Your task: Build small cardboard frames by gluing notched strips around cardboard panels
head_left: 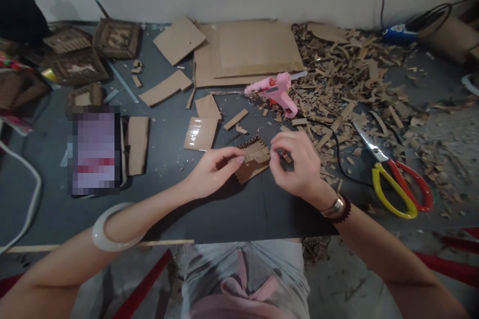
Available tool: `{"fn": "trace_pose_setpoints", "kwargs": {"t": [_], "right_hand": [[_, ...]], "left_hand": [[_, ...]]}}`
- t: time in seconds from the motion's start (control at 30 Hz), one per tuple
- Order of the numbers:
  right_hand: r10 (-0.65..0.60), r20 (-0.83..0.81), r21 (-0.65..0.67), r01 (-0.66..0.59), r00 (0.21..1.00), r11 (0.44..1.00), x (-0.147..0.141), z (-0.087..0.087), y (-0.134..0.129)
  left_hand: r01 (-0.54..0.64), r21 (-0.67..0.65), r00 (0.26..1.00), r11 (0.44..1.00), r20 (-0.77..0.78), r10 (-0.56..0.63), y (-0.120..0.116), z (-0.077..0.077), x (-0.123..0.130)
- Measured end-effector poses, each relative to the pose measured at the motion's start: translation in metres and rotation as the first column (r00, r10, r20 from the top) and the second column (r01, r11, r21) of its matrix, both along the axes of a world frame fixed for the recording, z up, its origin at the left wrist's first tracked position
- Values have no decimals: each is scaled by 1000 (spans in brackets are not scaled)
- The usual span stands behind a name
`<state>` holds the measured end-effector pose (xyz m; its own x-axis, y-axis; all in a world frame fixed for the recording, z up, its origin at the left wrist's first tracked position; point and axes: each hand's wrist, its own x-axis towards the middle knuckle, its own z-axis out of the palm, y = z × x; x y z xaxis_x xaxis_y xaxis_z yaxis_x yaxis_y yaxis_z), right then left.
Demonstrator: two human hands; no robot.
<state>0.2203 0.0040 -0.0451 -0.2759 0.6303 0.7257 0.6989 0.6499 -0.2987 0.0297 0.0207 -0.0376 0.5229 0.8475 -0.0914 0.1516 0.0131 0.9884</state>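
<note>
Torn, curled cardboard shreds are heaped at 2 o'clock of the small cardboard piece, with smooth flat sheets at 12, a pink plastic glue gun at 1 and steel-bladed scissors at 3. The piece, brown, roughly square, toothed with corrugation along its 12 o'clock edge, is positioned between the hands at the dark bench. Its 9 o'clock side is pinched by the left hand; the right hand is curled narrow at 3, grip contents cannot be told.
</note>
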Motion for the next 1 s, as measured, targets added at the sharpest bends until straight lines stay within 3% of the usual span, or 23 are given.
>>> {"fn": "trace_pose_setpoints", "kwargs": {"t": [0.1,0.2,0.7,1.0], "right_hand": [[174,41,-18,-174,984,985,-4,0,-2],[251,31,-48,-249,968,967,-6,-2,-2],[329,-48,-194,-332,943,923,-9,-6,-7],[373,-43,-216,-373,927,902,-9,-3,-5]], "left_hand": [[41,2,998,999,49,-42,0,1,0],[56,-7,995,998,88,-55,0,3,0],[105,-197,994,975,54,-96,2,7,-2],[108,-297,993,949,72,-91,2,7,1]]}}
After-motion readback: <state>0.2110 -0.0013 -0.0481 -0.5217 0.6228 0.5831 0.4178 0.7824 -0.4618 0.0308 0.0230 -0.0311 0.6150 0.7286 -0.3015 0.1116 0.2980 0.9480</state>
